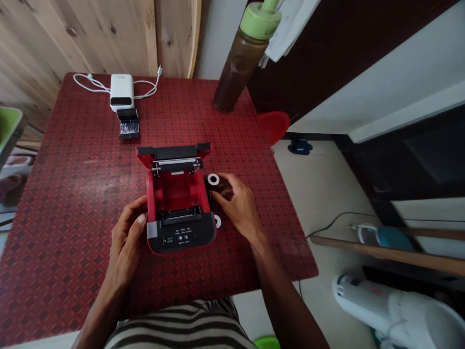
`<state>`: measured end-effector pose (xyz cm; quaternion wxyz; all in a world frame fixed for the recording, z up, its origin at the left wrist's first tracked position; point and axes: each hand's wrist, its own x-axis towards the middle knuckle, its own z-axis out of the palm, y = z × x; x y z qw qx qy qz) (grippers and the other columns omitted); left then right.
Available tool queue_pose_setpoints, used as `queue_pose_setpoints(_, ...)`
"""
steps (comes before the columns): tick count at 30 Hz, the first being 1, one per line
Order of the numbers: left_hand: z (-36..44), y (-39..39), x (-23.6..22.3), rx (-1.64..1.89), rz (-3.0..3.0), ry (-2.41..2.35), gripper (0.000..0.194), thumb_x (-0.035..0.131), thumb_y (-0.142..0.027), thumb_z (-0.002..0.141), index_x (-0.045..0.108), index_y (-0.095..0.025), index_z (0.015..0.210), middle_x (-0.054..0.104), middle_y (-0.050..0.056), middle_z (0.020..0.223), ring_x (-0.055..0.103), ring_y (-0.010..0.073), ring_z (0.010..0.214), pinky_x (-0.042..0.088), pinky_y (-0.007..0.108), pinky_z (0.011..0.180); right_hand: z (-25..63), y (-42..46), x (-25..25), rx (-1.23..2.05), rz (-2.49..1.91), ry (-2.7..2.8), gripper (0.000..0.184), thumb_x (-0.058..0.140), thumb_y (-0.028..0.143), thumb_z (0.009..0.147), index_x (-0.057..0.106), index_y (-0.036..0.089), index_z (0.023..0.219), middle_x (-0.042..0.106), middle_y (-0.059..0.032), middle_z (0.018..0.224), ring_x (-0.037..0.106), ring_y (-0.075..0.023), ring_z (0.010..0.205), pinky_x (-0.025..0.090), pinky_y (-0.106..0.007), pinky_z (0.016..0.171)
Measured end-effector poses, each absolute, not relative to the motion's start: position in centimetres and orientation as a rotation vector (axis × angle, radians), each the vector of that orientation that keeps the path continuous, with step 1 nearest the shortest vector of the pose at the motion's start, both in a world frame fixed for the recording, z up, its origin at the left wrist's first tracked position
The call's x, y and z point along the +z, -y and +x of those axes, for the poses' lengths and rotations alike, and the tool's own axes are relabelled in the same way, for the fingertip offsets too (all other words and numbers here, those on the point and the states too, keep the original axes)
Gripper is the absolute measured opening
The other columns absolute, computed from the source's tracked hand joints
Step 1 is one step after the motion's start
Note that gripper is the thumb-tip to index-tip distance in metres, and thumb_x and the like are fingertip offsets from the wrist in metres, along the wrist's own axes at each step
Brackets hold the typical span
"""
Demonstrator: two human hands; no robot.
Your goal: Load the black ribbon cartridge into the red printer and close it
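Note:
A small red and black printer (178,203) sits on the red patterned table (65,194) with its lid open and its red paper bay bare. My left hand (127,237) rests against the printer's left front corner, thumb on the casing. My right hand (238,203) lies at the printer's right side, fingers curled around a dark roll with a white core (213,180). Another white ring (217,221) shows below that hand, by the printer's right edge.
At the table's far side lie a white box-shaped device (121,92) with a white cable (145,87) and a small black piece (128,124). A brown bottle with a green cap (247,53) stands at the far right corner. Floor clutter lies to the right.

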<state>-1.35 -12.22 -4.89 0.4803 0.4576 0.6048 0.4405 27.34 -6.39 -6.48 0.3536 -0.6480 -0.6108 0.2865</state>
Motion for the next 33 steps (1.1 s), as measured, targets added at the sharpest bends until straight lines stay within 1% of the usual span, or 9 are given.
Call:
queue_pose_setpoints(4, -1.0, 12.2, -4.4, 1.064, 1.106, -1.503, 0.051, 0.068, -0.061, 0.108, 0.077, -0.026, 0.144, 0.080, 0.007, 0.142, 0.072, 0.0357, 0.134, 0.052, 0.047, 0.116, 28.9, 10.0, -5.2, 0.723, -1.715, 1.564, 0.035, 0.069, 0.031, 0.097, 0.074, 0.021, 0.130, 0.083, -0.0110, 0.110, 0.079, -0.0235, 0.086, 0.065, -0.044, 0.084)
queue_pose_setpoints(6, -0.9, 12.3, -4.3, 1.058, 1.085, -1.516, 0.051, 0.068, -0.061, 0.108, 0.078, -0.026, 0.143, 0.081, 0.006, 0.140, 0.072, 0.0358, 0.133, 0.052, 0.048, 0.116, 29.2, 12.3, -4.7, 0.752, -1.720, 1.594, 0.029, 0.071, 0.027, 0.095, 0.076, 0.024, 0.124, 0.083, -0.0080, 0.108, 0.077, -0.0222, 0.083, 0.066, -0.043, 0.084)
queue_pose_setpoints(8, -0.7, 12.3, -4.2, 1.065, 1.070, -1.516, 0.051, 0.069, -0.062, 0.107, 0.078, -0.027, 0.143, 0.082, 0.006, 0.139, 0.073, 0.0360, 0.132, 0.053, 0.048, 0.116, 28.6, 14.2, -4.9, 0.808, -1.711, 1.616, 0.036, 0.077, 0.024, 0.089, 0.075, 0.026, 0.125, 0.083, -0.0071, 0.116, 0.077, -0.0219, 0.083, 0.068, -0.044, 0.085)
queue_pose_setpoints(11, -0.7, 12.2, -4.2, 1.082, 1.071, -1.515, 0.051, 0.070, -0.062, 0.106, 0.079, -0.026, 0.143, 0.082, 0.006, 0.137, 0.073, 0.0360, 0.132, 0.054, 0.047, 0.114, 26.6, 15.6, -6.2, 0.814, -1.704, 1.546, 0.049, 0.081, 0.020, 0.084, 0.070, 0.026, 0.132, 0.081, -0.0103, 0.127, 0.080, -0.0267, 0.099, 0.069, -0.050, 0.093)
queue_pose_setpoints(14, -0.8, 12.2, -4.3, 1.081, 1.075, -1.504, 0.051, 0.071, -0.061, 0.106, 0.079, -0.026, 0.143, 0.083, 0.006, 0.136, 0.074, 0.0356, 0.130, 0.055, 0.046, 0.112, 25.0, 15.6, -7.4, 0.773, -1.680, 1.493, 0.036, 0.077, 0.019, 0.090, 0.070, 0.027, 0.125, 0.080, -0.0123, 0.128, 0.078, -0.0316, 0.118, 0.066, -0.056, 0.106)
queue_pose_setpoints(17, -1.0, 12.2, -4.4, 1.078, 1.074, -1.495, 0.050, 0.070, -0.060, 0.106, 0.079, -0.026, 0.142, 0.083, 0.006, 0.135, 0.074, 0.0360, 0.130, 0.054, 0.047, 0.114, 24.9, 15.4, -7.6, 0.772, -1.638, 1.468, 0.024, 0.072, 0.020, 0.095, 0.072, 0.027, 0.118, 0.081, -0.0120, 0.127, 0.078, -0.0309, 0.124, 0.064, -0.055, 0.110)
queue_pose_setpoints(24, -1.1, 12.3, -4.7, 1.086, 1.066, -1.465, 0.049, 0.071, -0.058, 0.106, 0.078, -0.025, 0.142, 0.082, 0.008, 0.137, 0.071, 0.0375, 0.136, 0.053, 0.049, 0.118, 27.5, 16.6, -5.5, 0.850, -1.599, 1.334, 0.027, 0.076, 0.034, 0.097, 0.067, 0.028, 0.123, 0.083, -0.0069, 0.114, 0.084, -0.0244, 0.102, 0.071, -0.041, 0.092)
queue_pose_setpoints(29, -1.1, 12.2, -5.1, 1.099, 1.072, -1.428, 0.048, 0.071, -0.057, 0.107, 0.077, -0.025, 0.143, 0.081, 0.009, 0.141, 0.070, 0.0379, 0.141, 0.052, 0.050, 0.120, 29.2, 16.7, -1.6, 1.117, -1.300, 1.271, 0.035, 0.075, 0.052, 0.102, 0.067, 0.031, 0.129, 0.081, -0.0066, 0.106, 0.083, -0.0270, 0.097, 0.070, -0.043, 0.084)
queue_pose_setpoints(33, -1.0, 12.2, -4.8, 1.098, 1.067, -1.412, 0.050, 0.070, -0.057, 0.107, 0.075, -0.025, 0.144, 0.080, 0.009, 0.144, 0.071, 0.0370, 0.139, 0.052, 0.051, 0.120, 28.3, 14.1, 3.0, 1.226, -1.176, 1.574, 0.025, 0.076, 0.039, 0.103, 0.072, 0.032, 0.127, 0.081, -0.0036, 0.108, 0.081, -0.0266, 0.102, 0.069, -0.043, 0.089)
